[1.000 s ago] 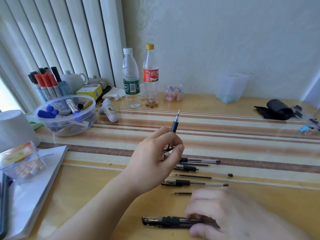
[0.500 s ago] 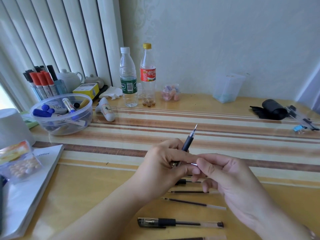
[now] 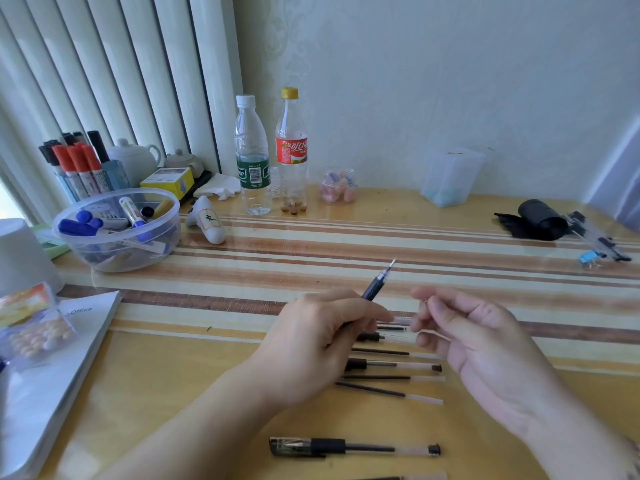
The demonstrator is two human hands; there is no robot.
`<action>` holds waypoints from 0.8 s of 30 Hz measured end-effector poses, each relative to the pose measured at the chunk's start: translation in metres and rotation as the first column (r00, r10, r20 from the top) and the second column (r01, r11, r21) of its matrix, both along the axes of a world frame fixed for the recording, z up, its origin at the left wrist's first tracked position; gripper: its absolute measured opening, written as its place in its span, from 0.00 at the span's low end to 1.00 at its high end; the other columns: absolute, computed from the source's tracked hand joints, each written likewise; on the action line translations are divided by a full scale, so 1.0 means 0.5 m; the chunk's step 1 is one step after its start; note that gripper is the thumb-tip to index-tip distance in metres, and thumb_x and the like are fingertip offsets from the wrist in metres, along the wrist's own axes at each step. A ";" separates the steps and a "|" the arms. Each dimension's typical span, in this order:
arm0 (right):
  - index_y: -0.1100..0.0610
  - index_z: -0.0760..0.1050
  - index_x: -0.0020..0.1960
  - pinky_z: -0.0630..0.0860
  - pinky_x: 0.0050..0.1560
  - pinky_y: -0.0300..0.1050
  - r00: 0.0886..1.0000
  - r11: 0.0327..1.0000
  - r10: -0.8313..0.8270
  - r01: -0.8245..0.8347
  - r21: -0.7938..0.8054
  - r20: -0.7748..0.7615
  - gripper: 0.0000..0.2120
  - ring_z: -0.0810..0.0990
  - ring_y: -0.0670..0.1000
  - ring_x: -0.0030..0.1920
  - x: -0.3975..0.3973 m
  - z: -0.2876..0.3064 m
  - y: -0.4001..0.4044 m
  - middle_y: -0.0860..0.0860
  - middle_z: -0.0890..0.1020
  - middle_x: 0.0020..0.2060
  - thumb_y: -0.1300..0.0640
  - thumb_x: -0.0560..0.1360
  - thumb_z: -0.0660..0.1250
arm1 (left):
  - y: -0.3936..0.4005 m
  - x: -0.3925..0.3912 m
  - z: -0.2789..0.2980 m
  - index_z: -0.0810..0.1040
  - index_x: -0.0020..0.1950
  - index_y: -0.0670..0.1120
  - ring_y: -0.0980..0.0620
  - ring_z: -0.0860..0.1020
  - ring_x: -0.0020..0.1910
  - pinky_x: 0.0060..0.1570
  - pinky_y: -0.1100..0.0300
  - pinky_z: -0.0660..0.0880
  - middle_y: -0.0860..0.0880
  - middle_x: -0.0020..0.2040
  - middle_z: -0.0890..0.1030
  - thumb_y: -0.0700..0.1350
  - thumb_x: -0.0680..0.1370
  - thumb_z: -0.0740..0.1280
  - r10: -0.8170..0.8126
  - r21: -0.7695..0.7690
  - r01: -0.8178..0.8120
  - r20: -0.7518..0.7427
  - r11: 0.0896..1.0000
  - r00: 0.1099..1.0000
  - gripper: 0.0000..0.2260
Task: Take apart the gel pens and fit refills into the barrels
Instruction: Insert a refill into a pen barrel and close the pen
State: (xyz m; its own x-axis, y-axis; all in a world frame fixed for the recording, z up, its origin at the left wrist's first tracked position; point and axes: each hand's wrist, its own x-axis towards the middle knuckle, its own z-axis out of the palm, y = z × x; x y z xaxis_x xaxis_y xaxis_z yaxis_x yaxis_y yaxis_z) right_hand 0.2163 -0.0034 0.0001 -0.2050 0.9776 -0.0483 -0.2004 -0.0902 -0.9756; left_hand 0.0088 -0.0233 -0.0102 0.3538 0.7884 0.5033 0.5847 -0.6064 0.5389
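Note:
My left hand [image 3: 322, 341] grips a gel pen [image 3: 375, 285] by its black grip, the bare tip pointing up and to the right. My right hand [image 3: 485, 344] hovers just right of it, thumb and forefinger pinched together; a tiny dark speck shows at their tips, too small to identify. Beneath both hands lies a row of loose refills [image 3: 381, 390] and uncapped pens [image 3: 394, 366] on the table. A capped pen [image 3: 346, 446] lies alone near the front edge.
A clear bowl of markers [image 3: 117, 258] and a marker holder [image 3: 76, 161] stand at the left, two bottles [image 3: 252, 157] at the back. A booklet [image 3: 59, 375] and pill bag [image 3: 34, 330] lie front left. A clear tub [image 3: 450, 178] and black roll [image 3: 540, 220] sit right.
My right hand came up from the capped pen on the table, touched the pen near my left fingers, then drew away to the right. The held pen tilted lower and rightward.

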 end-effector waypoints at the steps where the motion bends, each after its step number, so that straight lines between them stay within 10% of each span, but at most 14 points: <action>1: 0.61 0.83 0.47 0.76 0.42 0.48 0.999 0.999 -0.027 0.026 0.020 0.018 0.10 0.77 0.53 0.39 0.006 0.005 0.003 0.55 0.78 0.34 0.65 0.74 0.62 | 0.001 -0.007 0.002 0.80 0.55 0.52 0.58 0.79 0.43 0.41 0.56 0.77 0.58 0.43 0.79 0.38 0.78 0.60 -0.007 -0.010 0.006 -0.046 1.000 0.999 0.14; 11: 0.61 0.75 0.47 0.79 0.47 0.53 0.972 0.951 -0.161 0.107 0.289 0.170 0.06 0.85 0.53 0.49 -0.002 0.019 -0.011 0.56 0.87 0.44 0.64 0.79 0.60 | -0.007 -0.011 0.017 0.76 0.50 0.54 0.53 0.73 0.36 0.32 0.54 0.72 0.57 0.41 0.77 0.37 0.75 0.61 -0.076 -0.018 0.074 -0.335 0.997 0.939 0.12; 16: 0.54 0.83 0.43 0.78 0.44 0.50 0.957 0.943 -0.168 0.086 0.323 0.235 0.06 0.79 0.53 0.33 -0.004 0.010 -0.013 0.55 0.84 0.36 0.54 0.68 0.69 | -0.010 -0.009 0.019 0.77 0.49 0.53 0.53 0.74 0.39 0.34 0.55 0.72 0.56 0.42 0.79 0.38 0.75 0.62 -0.118 -0.030 0.114 -0.342 0.993 0.932 0.11; 24: 0.45 0.83 0.43 0.80 0.40 0.38 0.865 0.882 -0.203 -0.042 0.469 0.459 0.07 0.83 0.47 0.36 -0.003 0.002 -0.017 0.47 0.86 0.36 0.52 0.66 0.71 | -0.012 -0.010 0.019 0.77 0.48 0.54 0.56 0.73 0.39 0.31 0.57 0.71 0.56 0.41 0.79 0.37 0.72 0.64 -0.114 -0.033 0.110 -0.390 0.993 0.914 0.12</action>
